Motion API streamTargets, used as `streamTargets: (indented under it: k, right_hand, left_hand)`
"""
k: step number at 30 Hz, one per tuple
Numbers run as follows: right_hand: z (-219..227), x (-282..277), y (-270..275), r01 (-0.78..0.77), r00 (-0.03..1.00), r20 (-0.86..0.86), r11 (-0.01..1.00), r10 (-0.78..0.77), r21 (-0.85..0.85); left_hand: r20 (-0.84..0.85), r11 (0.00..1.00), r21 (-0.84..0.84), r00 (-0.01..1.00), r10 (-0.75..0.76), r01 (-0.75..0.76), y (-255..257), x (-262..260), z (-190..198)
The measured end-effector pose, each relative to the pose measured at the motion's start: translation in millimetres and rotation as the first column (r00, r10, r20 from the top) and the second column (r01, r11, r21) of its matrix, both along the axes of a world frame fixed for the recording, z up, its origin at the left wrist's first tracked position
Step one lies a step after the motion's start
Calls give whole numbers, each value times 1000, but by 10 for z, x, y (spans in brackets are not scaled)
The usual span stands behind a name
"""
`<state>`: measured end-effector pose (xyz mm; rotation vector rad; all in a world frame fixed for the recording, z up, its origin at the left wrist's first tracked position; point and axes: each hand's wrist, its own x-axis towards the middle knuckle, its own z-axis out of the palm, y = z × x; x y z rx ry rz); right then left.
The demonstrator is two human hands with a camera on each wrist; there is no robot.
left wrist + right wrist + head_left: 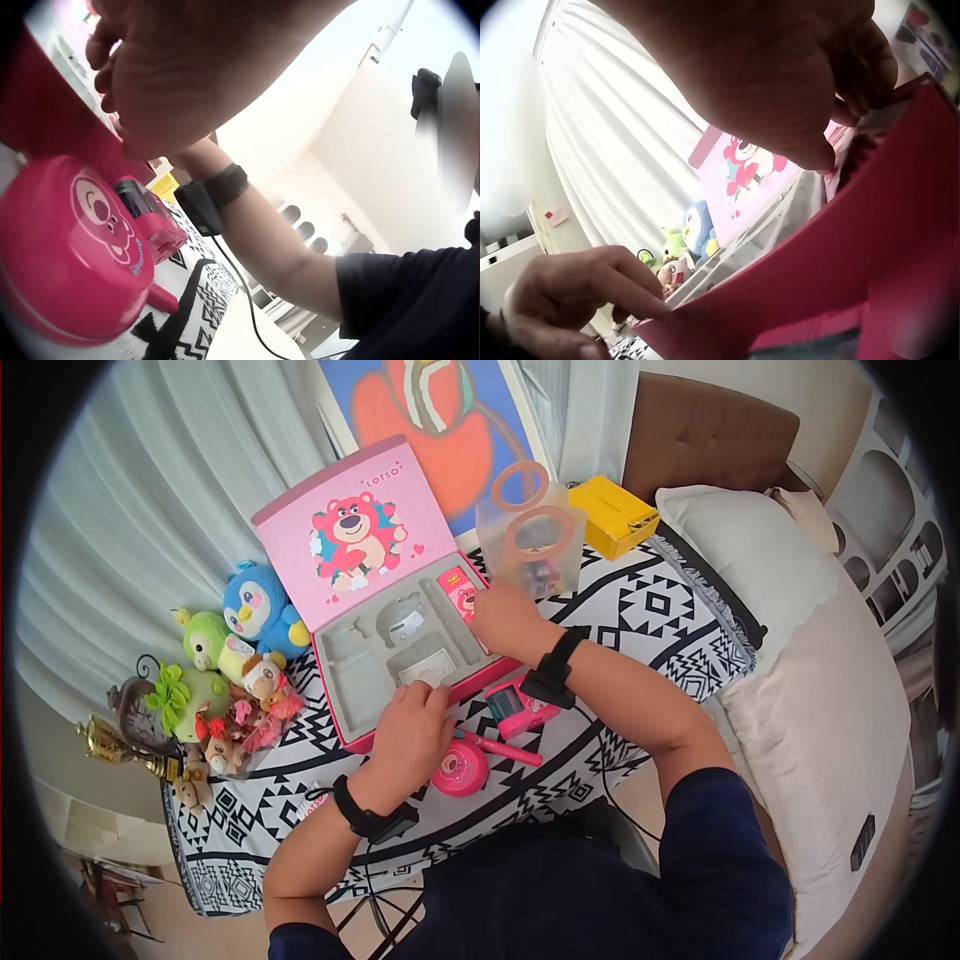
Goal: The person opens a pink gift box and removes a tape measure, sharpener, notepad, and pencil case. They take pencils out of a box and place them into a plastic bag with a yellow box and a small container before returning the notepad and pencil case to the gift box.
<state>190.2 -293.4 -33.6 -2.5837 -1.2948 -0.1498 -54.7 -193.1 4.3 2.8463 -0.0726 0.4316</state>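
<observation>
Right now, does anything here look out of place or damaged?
Nothing looks spilled or broken. Only mildly untidy: the round pink case, pink stick and pink device lie at odd angles on the patterned cloth, outside the open box, whose gray tray has a bare recess at left.

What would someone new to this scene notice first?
Probably the open pink box in the middle, its raised lid showing a big bear, with both hands at the tray section. Next, the blue plush among the toys to its left, then the bright yellow box at the far right.
</observation>
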Motion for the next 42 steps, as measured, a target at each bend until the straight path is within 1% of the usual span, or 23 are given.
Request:
streamTargets:
  k: [1, 4, 6, 7, 10, 13, 15, 16, 17, 18, 19, 22, 25, 27, 28, 29, 31, 33, 34, 37, 38, 41, 42]
  right_hand:
    - [-38, 15, 42, 24, 1000, -9, 1000, -24, -6]
    - [314, -116, 73, 119, 972, -196, 990, -131, -73]
    - [318, -93, 117, 112, 967, -221, 991, -126, -78]
    - [311, -66, 127, 107, 965, -232, 991, -123, -80]
    - [182, -95, 108, 105, 978, -185, 993, -92, 59]
    - [94, -67, 149, 142, 951, -291, 983, -104, 113]
    - [39, 54, 0, -8, 949, -294, 943, 112, 334]
    - [27, 137, -114, -81, 936, -275, 895, 219, 439]
    - [105, 162, -272, -62, 829, -470, 885, 303, 461]
    - [265, 152, -482, -36, 674, -637, 878, 374, 478]
    - [361, 160, -676, -6, 482, -764, 873, 429, 487]
    - [317, 180, -1180, 32, 225, -791, 807, 568, 589]
    - [118, 257, -1585, 65, 203, -848, 857, 490, 511]
    - [25, 283, -1765, 27, 206, -864, 880, 460, 475]
    - [20, 267, -1832, 7, 199, -866, 883, 458, 469]
    - [15, 263, -1893, -14, 195, -868, 886, 457, 463]
    - [-20, 295, -1996, 13, 196, -874, 890, 444, 455]
    - [-122, 363, -2089, 48, 201, -884, 897, 423, 440]
    - [-143, 384, -2142, 57, 254, -889, 912, 381, 407]
    - [-178, 337, -2258, 28, 427, -815, 894, 393, 446]
    - [-111, 299, -2268, -39, 577, -744, 921, 337, 387]
    - [-176, 230, -2215, -107, 750, -552, 890, 365, 443]
    - [-259, 234, -2196, -95, 812, -492, 903, 313, 418]
  left_hand:
    - [-3, 1000, 22, 1000, 18, -18, 22, 11, -11]
    - [-45, 996, 73, 998, 54, -51, 176, 57, -112]
    - [-120, 995, 89, 991, 52, -41, 275, 101, -175]
    - [-114, 996, 78, 992, 47, -38, 263, 106, -162]
    - [-103, 998, 58, 994, 44, -38, 248, 107, -132]
    - [-109, 998, 32, 992, 60, -57, 238, 103, -136]
    - [-97, 997, -30, 993, 72, -75, 220, 130, -25]
    - [-21, 998, -15, 998, 62, -62, 209, 153, 49]
    - [53, 999, 0, 997, 51, -51, 191, 180, 138]
    - [127, 999, 16, 991, 37, -39, 166, 221, 226]
    - [155, 998, 60, 988, 8, -18, 128, 287, 322]
    - [194, 980, 193, 976, -94, 56, -89, 572, 506]
    - [144, 941, 301, 969, -201, 151, -347, 887, 537]
    - [79, 913, 338, 960, -269, 228, -442, 1121, 440]
    - [118, 882, 365, 925, -362, 299, -468, 1227, 356]
    - [-16, 869, 377, 940, -340, 321, -511, 1303, 289]
    - [-277, 840, 398, 921, -273, 369, -611, 1441, 215]
    - [-175, 801, 477, 932, -317, 362, -637, 1537, 202]
    - [-124, 781, 514, 932, -340, 354, -678, 1573, 244]
    - [-41, 720, 621, 930, -365, 310, -807, 1576, 443]
    - [-54, 709, 632, 930, -363, 313, -833, 1577, 501]
    - [-60, 692, 657, 936, -347, 299, -859, 1607, 683]
    - [-50, 693, 660, 936, -348, 292, -855, 1609, 742]
